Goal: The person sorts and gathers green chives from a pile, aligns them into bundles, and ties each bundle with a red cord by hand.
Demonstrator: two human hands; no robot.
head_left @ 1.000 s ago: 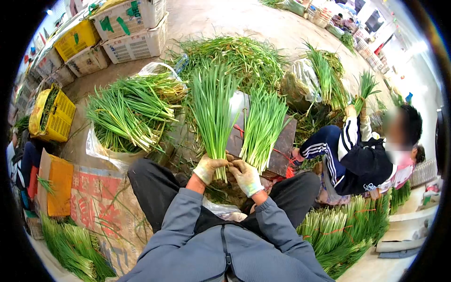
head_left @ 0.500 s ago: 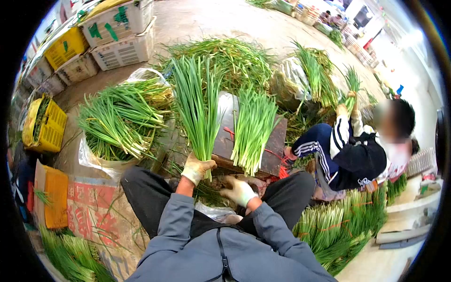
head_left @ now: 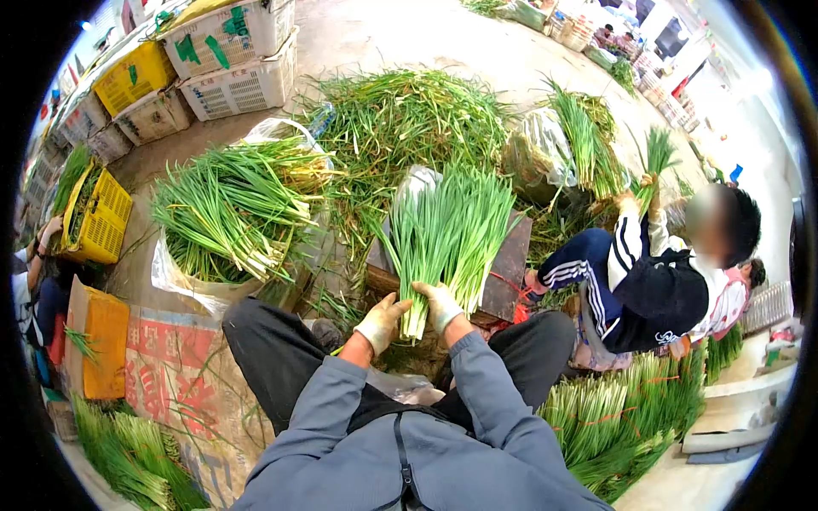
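Note:
A bundle of long green stalks with pale ends [head_left: 423, 247] lies over the left part of a dark block [head_left: 503, 294], against another bunch [head_left: 484, 230] on its right. Around the pale ends of the left bundle, my right hand [head_left: 440, 307] is closed, its fingers partly behind the stalks. My left hand [head_left: 383, 324] is just left of the same ends, fingers apart and holding nothing. Both hands wear whitish gloves.
An open bag heaped with stalks [head_left: 223, 213] stands at the left, near a yellow crate [head_left: 104, 217]. Loose greens [head_left: 409, 115] lie beyond the block. A co-worker [head_left: 656, 281] sits at the right, holding a small bunch. Tied bundles [head_left: 613, 409] stand at the lower right.
The bundle has come down and to the right from my left hand, onto the block beside the other bunch. My left hand has let go; my right hand has closed on the bundle.

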